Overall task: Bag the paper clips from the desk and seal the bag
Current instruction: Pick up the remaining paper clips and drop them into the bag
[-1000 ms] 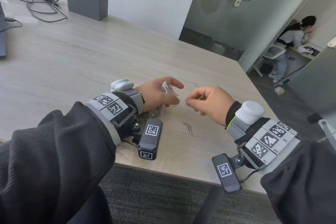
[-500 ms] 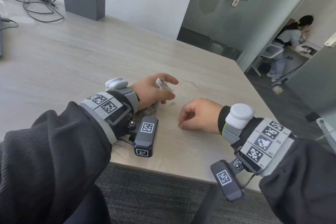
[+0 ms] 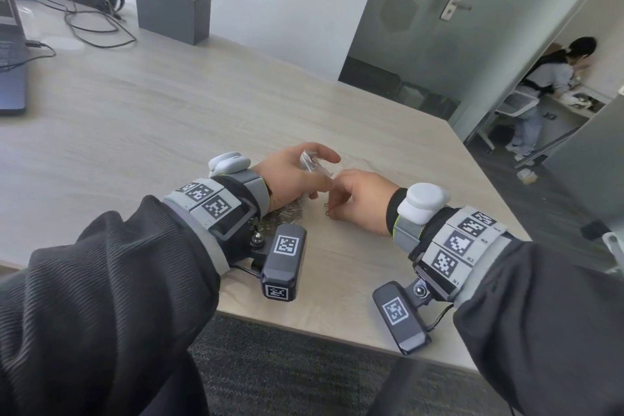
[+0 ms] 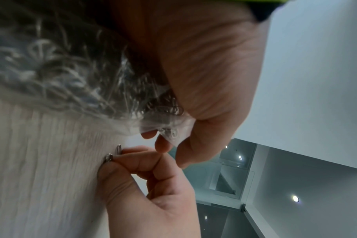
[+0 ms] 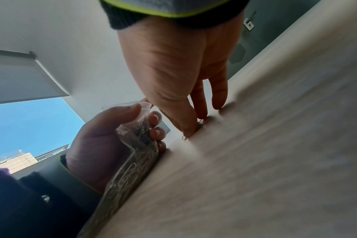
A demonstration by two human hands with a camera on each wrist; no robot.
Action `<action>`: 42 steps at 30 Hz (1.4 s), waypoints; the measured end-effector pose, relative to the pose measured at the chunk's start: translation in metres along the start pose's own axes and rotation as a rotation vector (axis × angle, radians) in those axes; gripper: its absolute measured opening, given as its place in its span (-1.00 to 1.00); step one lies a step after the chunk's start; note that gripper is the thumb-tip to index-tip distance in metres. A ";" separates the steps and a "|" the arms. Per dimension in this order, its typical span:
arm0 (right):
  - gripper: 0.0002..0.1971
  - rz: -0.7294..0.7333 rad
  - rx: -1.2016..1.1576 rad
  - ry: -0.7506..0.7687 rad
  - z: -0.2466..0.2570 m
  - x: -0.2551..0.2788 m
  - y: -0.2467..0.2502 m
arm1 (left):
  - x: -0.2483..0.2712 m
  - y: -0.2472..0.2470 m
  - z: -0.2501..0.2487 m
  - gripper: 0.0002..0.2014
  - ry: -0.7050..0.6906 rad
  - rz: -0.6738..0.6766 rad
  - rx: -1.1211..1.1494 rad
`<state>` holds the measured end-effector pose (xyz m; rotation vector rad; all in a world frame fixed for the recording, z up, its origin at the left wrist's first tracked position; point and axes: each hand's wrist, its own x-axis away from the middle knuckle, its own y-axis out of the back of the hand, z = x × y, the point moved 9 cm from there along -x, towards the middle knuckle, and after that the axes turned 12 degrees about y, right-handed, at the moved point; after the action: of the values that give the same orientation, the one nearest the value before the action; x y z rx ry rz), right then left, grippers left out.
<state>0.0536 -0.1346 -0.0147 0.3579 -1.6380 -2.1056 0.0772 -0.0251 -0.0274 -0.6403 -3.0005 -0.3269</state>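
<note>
Grip: right hand (image 3: 363, 201) pinches loose paper clips (image 4: 114, 153) between thumb and forefinger, right at the desk (image 3: 141, 132) surface; in the left wrist view two clip ends stick out of the pinch. Whether they are lifted clear or only pressed against the wood, cannot tell. The other fingers (image 5: 218, 98) of this hand reach down to the desk top.

Left hand (image 3: 290, 179) holds the clear plastic bag (image 5: 132, 154) near its top, fingers curled round the neck. The bag is already well filled with clips; its lower part lies on the desk under the left wrist. The mouth (image 3: 312, 162) points to about 2 o'clock, just beside the right hand's knuckles at 10 o'clock from them.

Judgement on the step: this is the pick-up of the last stray clips. No others show on the desk, though the arms hide some of it.

To do it well:
- Slide a nail under the wire before lifting; thin clips lie flat and slip from fingertips.
- Spread the bag's mouth with left thumb and forefinger before the drop; it looks crumpled and narrow now.
- Keep the bag's belly resting on the desk so its weight does not tip clips out.
- Drop the clips well past the seal strip, then press the strip along its full length.

Further out: a grey box (image 3: 172, 18) at 11 o'clock, cables (image 3: 84, 17) and a laptop (image 3: 11, 78) at 10 o'clock, and a person in the doorway at 2 o'clock.
</note>
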 end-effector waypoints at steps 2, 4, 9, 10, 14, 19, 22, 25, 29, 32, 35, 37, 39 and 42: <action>-0.91 -0.002 -0.023 -0.033 -0.005 0.001 -0.001 | 0.000 -0.001 0.000 -0.55 0.001 0.003 0.007; -0.91 -0.009 -0.039 -0.053 -0.007 0.002 -0.001 | 0.000 -0.001 0.000 -0.56 0.001 0.008 0.013; -0.86 0.038 -0.020 -0.118 -0.004 0.002 -0.002 | 0.002 -0.002 0.000 -0.60 0.006 0.013 0.009; -0.85 0.064 -0.033 -0.132 -0.003 0.003 -0.003 | 0.002 -0.002 0.000 -0.59 0.008 0.014 -0.001; -0.85 0.122 -0.018 -0.143 -0.002 0.006 -0.007 | 0.004 -0.002 0.000 -0.54 0.022 0.012 -0.005; -0.88 0.122 0.042 -0.144 -0.003 0.010 -0.010 | 0.005 -0.003 0.000 -0.53 0.040 0.009 -0.024; -0.88 0.086 -0.008 -0.142 -0.007 0.013 -0.007 | 0.004 -0.002 0.000 -0.53 0.043 0.006 -0.026; -0.87 -0.116 -0.133 -0.184 -0.018 0.019 0.009 | 0.005 -0.002 0.000 -0.52 0.039 0.009 -0.043; -0.85 -0.603 -0.501 -0.140 -0.022 0.031 0.045 | 0.005 -0.005 0.000 -0.54 0.042 0.031 -0.091; -0.90 -0.698 -0.620 -0.049 -0.002 0.027 0.057 | 0.007 -0.004 -0.002 -0.58 0.039 0.033 -0.145; -0.96 -0.632 -0.631 0.001 0.014 0.019 0.055 | 0.009 -0.006 -0.005 -0.56 0.028 0.040 -0.162; -0.98 -0.603 -0.608 -0.010 0.014 0.018 0.052 | 0.009 -0.005 -0.005 -0.50 0.030 0.031 -0.178; -0.97 -0.629 -0.579 -0.058 0.005 0.023 0.053 | 0.007 -0.004 -0.003 -0.50 0.042 0.028 -0.180; -0.92 -0.626 -0.539 -0.160 -0.014 0.033 0.048 | 0.006 -0.006 -0.001 -0.52 0.033 0.056 -0.131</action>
<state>0.0403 -0.1725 0.0299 0.5839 -1.0309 -2.9960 0.0688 -0.0284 -0.0270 -0.7199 -2.9423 -0.5289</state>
